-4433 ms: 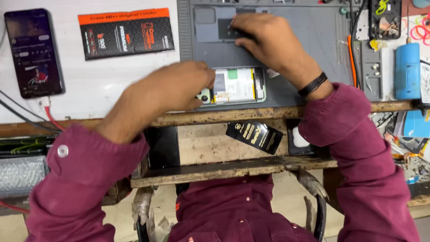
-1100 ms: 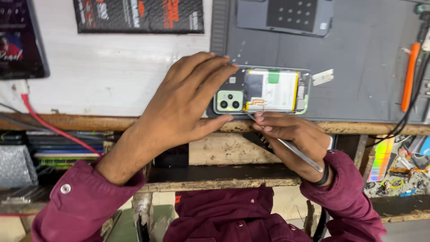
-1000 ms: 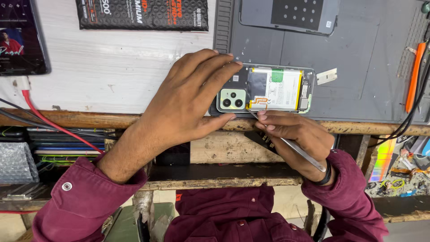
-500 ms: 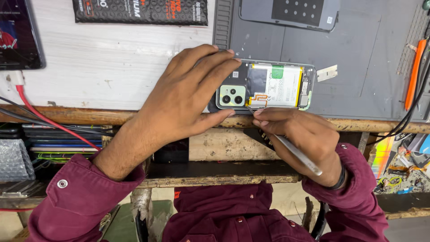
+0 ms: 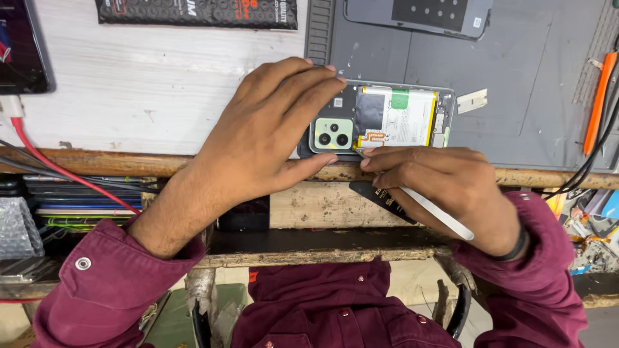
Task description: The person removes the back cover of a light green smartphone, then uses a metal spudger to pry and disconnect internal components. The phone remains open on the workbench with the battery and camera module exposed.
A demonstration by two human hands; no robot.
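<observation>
We see an opened phone (image 5: 377, 119) lying flat on the grey mat (image 5: 516, 84), close to the near edge of the bench (image 5: 161, 84), with its back cover off. The green camera block (image 5: 333, 133) sits at the phone's left end, and the white battery (image 5: 400, 116) fills the middle. Our left hand (image 5: 264, 138) rests over the left end of the phone: the fingers (image 5: 309, 80) are stretched along its far edge and the thumb lies along its near edge, so the phone is pinched between them and held flat. Our right hand (image 5: 445, 183) is closed around a thin white tool (image 5: 438, 212), held like a pen; the shaft runs back over the hand toward the wrist, and the tip is at the phone's near edge, beside the orange flex cable (image 5: 373, 136). We cannot tell whether the tip touches the cable. A small white strip (image 5: 472, 101) lies on the mat just beside the phone's right end. A grey panel (image 5: 419, 13) lies at the far side of the mat, well apart from the phone. A dark box (image 5: 196, 11) lies on the bench to the left of the mat, and another phone (image 5: 19, 45) with a red cable (image 5: 58, 167) sits at the far left. An orange tool (image 5: 598, 100) lies at the right edge of the mat.
</observation>
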